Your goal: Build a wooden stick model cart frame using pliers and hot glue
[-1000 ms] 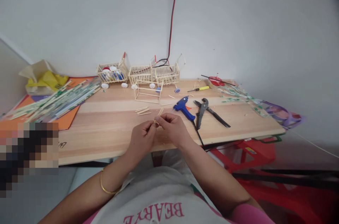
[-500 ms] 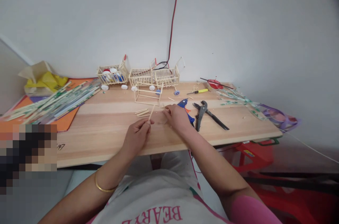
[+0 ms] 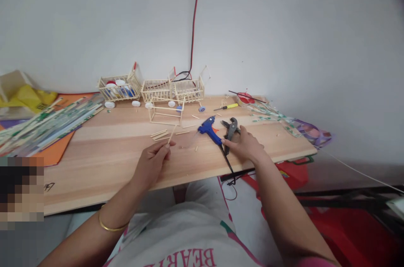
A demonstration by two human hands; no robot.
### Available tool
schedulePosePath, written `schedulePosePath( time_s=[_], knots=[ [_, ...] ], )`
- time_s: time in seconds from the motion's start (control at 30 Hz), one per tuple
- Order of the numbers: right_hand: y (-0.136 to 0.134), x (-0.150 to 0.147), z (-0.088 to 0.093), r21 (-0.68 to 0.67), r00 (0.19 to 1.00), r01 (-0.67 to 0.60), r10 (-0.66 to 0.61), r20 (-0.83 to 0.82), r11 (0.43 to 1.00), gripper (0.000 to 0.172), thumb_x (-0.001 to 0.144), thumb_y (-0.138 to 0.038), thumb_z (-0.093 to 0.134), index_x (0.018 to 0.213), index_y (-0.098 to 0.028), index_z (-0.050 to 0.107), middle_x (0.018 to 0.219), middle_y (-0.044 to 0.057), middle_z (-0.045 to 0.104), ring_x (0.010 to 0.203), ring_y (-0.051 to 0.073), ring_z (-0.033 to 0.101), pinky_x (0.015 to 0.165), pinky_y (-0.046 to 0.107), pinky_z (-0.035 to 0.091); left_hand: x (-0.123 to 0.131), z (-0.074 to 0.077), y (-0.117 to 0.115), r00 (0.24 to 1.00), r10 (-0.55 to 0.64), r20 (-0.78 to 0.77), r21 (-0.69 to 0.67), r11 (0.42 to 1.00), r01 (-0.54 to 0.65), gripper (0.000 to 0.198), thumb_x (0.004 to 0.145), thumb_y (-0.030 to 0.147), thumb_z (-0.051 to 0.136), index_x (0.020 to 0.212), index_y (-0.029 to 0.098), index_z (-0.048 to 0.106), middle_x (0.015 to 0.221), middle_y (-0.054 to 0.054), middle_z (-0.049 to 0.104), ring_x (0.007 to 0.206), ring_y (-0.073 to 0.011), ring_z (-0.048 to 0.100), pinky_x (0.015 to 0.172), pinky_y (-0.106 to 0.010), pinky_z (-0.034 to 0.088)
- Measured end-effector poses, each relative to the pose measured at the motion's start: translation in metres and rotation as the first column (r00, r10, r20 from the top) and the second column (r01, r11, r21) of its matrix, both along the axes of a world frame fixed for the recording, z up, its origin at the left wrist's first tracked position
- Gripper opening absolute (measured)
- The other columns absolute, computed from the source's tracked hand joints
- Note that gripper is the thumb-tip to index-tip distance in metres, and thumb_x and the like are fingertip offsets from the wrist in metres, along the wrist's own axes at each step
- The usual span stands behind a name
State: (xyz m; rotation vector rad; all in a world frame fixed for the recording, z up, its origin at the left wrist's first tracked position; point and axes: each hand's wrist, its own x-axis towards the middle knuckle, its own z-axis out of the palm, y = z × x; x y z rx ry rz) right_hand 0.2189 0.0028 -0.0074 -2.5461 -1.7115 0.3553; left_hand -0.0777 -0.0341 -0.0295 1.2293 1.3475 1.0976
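Note:
My left hand is closed on a thin wooden stick, which points up and away from the fingertips. My right hand spreads its thumb and fingers over the black-handled cutter; the hand covers part of the tool, and firm contact is not clear. Just left of the cutter lies a blue glue gun, its cord running to the table's front edge. Short cut sticks lie beyond my left hand. Behind them stands an open box frame of sticks.
Several small stick-built carts with round wheels line the wall. Long sticks in wrappers cover the table's left side. A yellow-handled screwdriver, a red-topped container and plastic wrappers lie at the right. A red-black cable hangs down the wall.
My right hand has moved right, from near the stick's tip to over the cutter, and its fingers have spread. My left hand still holds the stick. The view has shifted right.

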Motion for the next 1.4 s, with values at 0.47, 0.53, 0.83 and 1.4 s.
schedulePosePath(
  time_s=[0.47,0.53,0.83,1.4],
  knots=[
    [0.000,0.041,-0.009,-0.022,0.991,0.085,-0.083,0.102,0.996,0.098,0.060,-0.077,0.051,0.131,-0.012,0.035,0.127,0.026,0.045,0.119,0.043,0.041,0.087,0.058,0.037,-0.013,-0.006,-0.005,0.992,0.080,0.099,0.034,0.996,-0.084,0.033,0.081,0.039,0.053,0.097,0.013,0.065,0.060,0.003,0.046,0.051,-0.0071,0.036,0.046,-0.020,0.026],
    [-0.001,0.051,-0.011,-0.023,0.987,0.120,-0.117,0.110,0.993,0.099,0.057,-0.078,0.052,0.128,-0.010,0.039,0.125,0.027,0.045,0.118,0.044,0.042,0.086,0.058,0.038,-0.012,-0.007,-0.005,0.988,0.061,0.139,0.035,0.997,-0.066,0.029,0.081,0.036,0.053,0.098,0.014,0.063,0.059,0.004,0.046,0.050,-0.0066,0.036,0.045,-0.019,0.025],
    [-0.024,0.063,0.000,0.232,0.933,0.109,-0.019,-0.359,0.966,0.050,0.074,-0.050,0.051,0.113,-0.019,0.054,0.104,0.014,0.062,0.098,0.030,0.058,0.081,0.043,0.046,-0.006,-0.001,-0.007,0.959,0.028,0.283,0.024,0.999,-0.036,0.015,0.082,0.030,0.055,0.076,0.018,0.047,0.052,0.007,0.049,0.043,-0.0046,0.031,0.042,-0.017,0.022],
    [-0.076,-0.067,0.012,0.412,0.532,-0.580,0.710,-0.462,0.703,0.066,0.077,-0.044,0.063,0.133,-0.024,0.035,0.130,0.011,0.045,0.122,0.028,0.041,0.102,0.046,0.034,0.017,0.033,-0.028,0.979,-0.072,0.191,0.204,0.979,0.032,0.015,0.082,0.030,0.055,0.077,0.017,0.051,0.054,0.005,0.052,0.048,-0.0058,0.043,0.049,-0.019,0.033]
  ],
)
